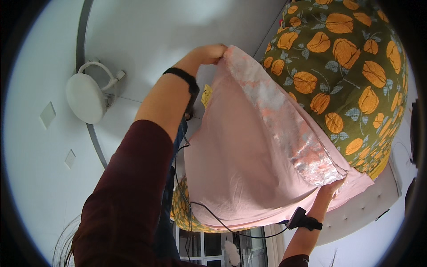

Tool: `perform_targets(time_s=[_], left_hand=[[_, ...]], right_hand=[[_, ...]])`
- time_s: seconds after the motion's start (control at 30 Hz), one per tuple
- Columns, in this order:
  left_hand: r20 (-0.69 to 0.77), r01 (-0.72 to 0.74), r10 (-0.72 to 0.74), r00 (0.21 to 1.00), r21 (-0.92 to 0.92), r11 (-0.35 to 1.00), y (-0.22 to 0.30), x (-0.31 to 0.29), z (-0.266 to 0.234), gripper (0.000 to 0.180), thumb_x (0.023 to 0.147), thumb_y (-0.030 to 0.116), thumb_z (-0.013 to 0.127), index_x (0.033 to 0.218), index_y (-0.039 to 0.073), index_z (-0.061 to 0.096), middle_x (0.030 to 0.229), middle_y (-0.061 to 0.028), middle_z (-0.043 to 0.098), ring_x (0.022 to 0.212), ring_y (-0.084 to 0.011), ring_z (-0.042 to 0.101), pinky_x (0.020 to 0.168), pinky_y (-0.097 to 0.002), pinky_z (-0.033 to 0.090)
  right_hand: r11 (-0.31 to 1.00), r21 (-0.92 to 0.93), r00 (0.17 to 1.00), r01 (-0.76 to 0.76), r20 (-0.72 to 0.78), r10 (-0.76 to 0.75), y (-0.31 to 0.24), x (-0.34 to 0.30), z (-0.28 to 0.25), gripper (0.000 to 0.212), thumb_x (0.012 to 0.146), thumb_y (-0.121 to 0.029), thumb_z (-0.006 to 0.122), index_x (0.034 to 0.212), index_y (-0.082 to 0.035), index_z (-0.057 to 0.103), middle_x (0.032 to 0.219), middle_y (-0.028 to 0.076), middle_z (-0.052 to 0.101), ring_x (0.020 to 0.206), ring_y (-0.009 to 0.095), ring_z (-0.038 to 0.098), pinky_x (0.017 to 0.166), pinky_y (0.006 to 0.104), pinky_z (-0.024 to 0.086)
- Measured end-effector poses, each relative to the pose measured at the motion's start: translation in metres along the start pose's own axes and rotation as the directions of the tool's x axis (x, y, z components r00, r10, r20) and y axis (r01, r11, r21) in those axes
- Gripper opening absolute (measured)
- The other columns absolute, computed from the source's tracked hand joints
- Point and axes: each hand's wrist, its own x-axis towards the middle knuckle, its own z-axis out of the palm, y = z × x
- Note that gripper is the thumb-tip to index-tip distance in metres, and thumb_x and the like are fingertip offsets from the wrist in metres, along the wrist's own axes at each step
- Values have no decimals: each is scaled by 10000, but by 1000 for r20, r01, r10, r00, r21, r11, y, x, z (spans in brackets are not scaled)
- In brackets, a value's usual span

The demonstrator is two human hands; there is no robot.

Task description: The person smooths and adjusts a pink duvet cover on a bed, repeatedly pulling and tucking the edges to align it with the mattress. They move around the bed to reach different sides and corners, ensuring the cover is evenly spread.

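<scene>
Both hands hold a pink cloth (pixel 240 155) aloft: the left hand (pixel 209 53) pinches its far corner, the right hand (pixel 331 187) clamps its near-right edge. A small yellow tag (pixel 206 95) hangs at the cloth's left edge, print unreadable; a green, orange-flowered fabric (pixel 351 66) behind is partly hidden.

Left hand (pixel 208 54) and right hand (pixel 331 189) grip the edges of a pink cover (pixel 240 155) around a floral cushion (pixel 347 66), beneath a white ceiling (pixel 147 31).
</scene>
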Motion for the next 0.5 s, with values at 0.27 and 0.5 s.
perform_targets(time_s=[0.27, 0.5], left_hand=[[-371, -272, 131, 919, -359, 893, 7, -61, -60, 82, 887, 142, 561, 924, 74, 589, 897, -24, 600, 831, -140, 560, 782, -295, 461], [-579, -324, 68, 812, -351, 879, 14, -61, -45, 232, 844, 232, 639, 961, 42, 577, 864, -51, 605, 770, -159, 560, 689, -321, 470]], right_hand=[[999, 45, 999, -23, 42, 21, 1, 7, 3, 468, 896, -369, 356, 1217, -61, 503, 1214, 127, 533, 1090, 323, 516, 931, 507, 407], [997, 78, 1000, -9, -16, 10, 0, -4, 23, 478, 904, -359, 340, 1237, -53, 495, 1256, 141, 505, 1143, 335, 480, 957, 523, 384]])
